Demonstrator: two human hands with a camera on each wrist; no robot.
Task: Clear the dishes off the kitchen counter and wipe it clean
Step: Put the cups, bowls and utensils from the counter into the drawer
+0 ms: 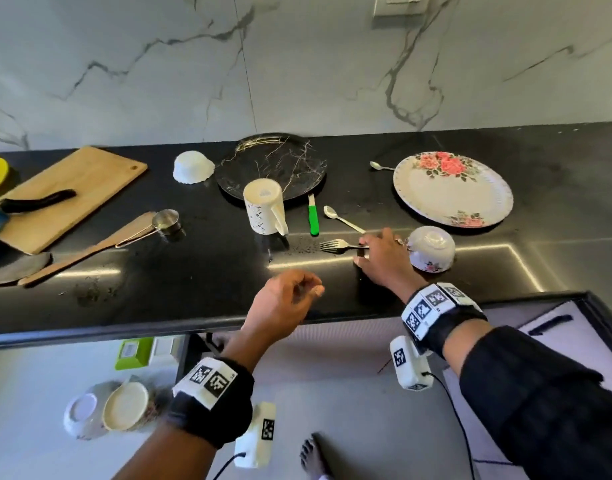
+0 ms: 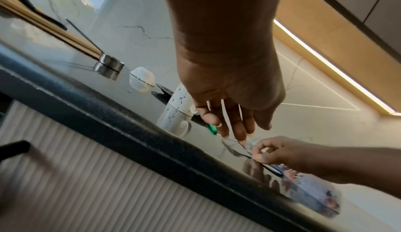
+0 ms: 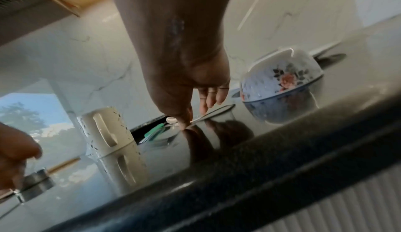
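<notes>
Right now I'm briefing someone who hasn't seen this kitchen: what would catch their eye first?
The right hand at the counter's front edge, fingers on the fork beside an upturned floral bowl. Behind it lies a big floral plate, and toward the middle an upside-down white mug next to a black marbled plate. The left hand hovers empty, loosely curled.
</notes>
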